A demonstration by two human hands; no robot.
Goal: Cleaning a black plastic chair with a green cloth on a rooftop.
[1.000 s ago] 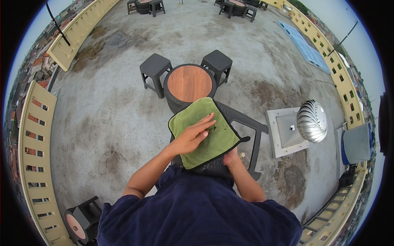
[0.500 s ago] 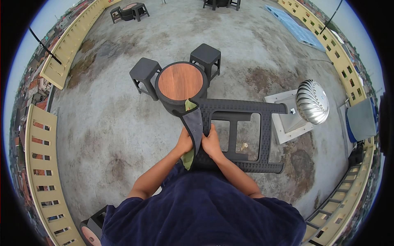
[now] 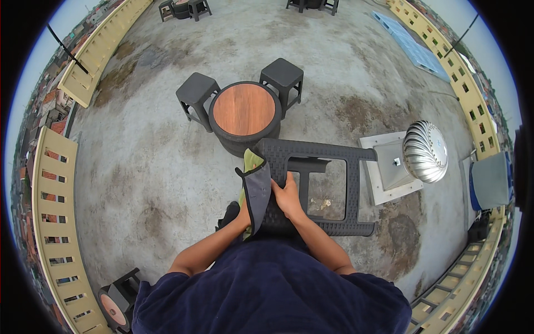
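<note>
A dark grey plastic stool with woven-pattern sides is tipped on its side in front of me, its legs pointing right. My right hand grips it near the seat end, thumb up and fingers partly out of sight behind the frame. Against the seat lies a grey and green cloth with dark edging. My left hand is closed on this cloth from the left side; the cloth covers most of its fingers.
Beyond the stool stands a round table with a wood-look top, flanked by two dark stools. A metal turbine vent rises at right. Yellow parapets border the stained concrete roof. Another table and stool sit low at left.
My left hand and the cloth have slid down the seat toward me. The stool has shifted slightly left and nearer, still in my right hand. The view has tilted a little.
</note>
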